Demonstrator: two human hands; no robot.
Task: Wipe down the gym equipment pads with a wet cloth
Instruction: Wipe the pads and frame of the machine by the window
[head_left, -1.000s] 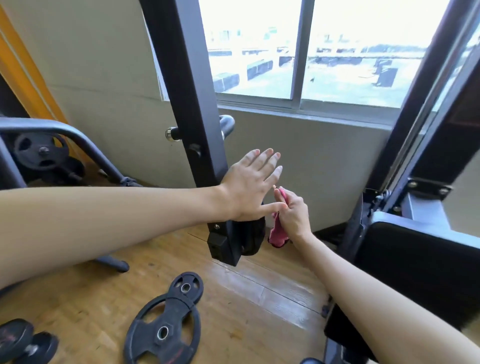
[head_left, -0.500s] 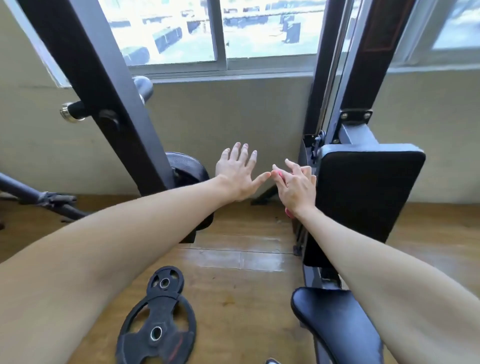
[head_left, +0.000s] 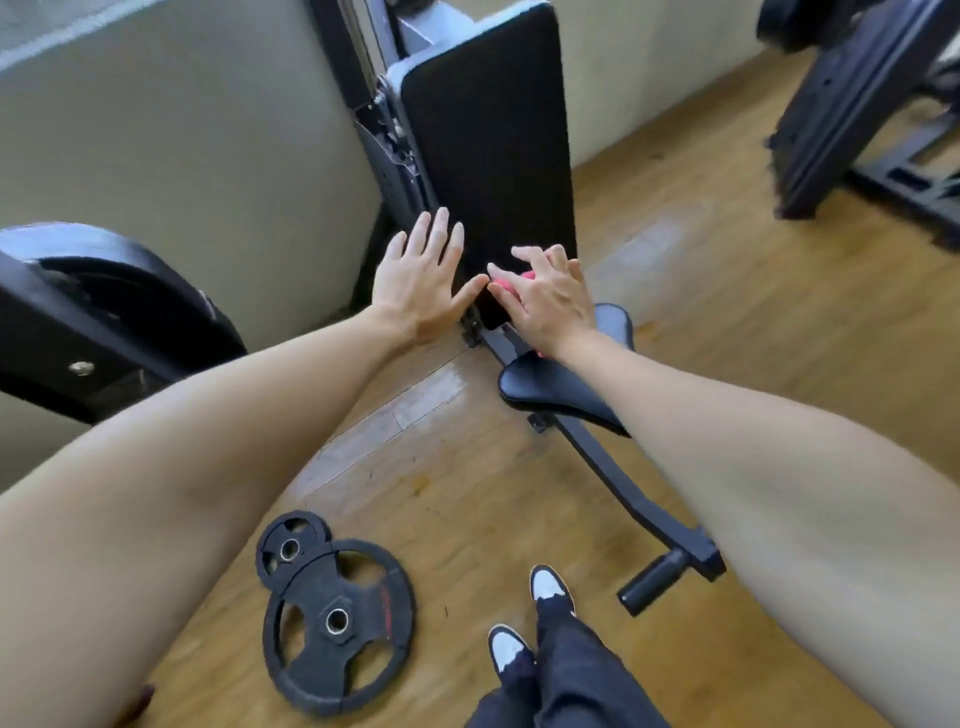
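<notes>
Head view: the left hand (head_left: 421, 280) lies flat, fingers spread, at the lower edge of the upright back pad (head_left: 488, 130). The right hand (head_left: 545, 301) bunches the pink cloth (head_left: 511, 283) against the pad's bottom. Wadded so small, it may slip free or skip patches. Weight plates (head_left: 332, 613) near the feet could trip them.

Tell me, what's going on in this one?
A person is wiping a gym machine. Their right hand holds a pink cloth against the lower end of the black back pad; the left hand, fingers straight, is at the pad's left edge. Two weight plates lie on the floor.
</notes>
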